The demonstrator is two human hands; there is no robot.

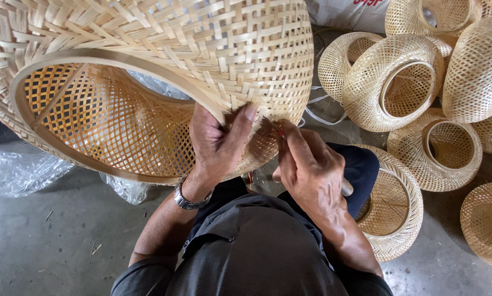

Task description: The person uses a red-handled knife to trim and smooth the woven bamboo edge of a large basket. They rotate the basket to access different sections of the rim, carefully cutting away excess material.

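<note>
Large woven bamboo shade (147, 71) rests tilted over your lap. Left hand (216, 142) pinches rim hoop (120, 57); keep it steady. Right hand (306, 164) clenches small tool (346, 189); work tip gently into weave, avoid splitting strips.
</note>
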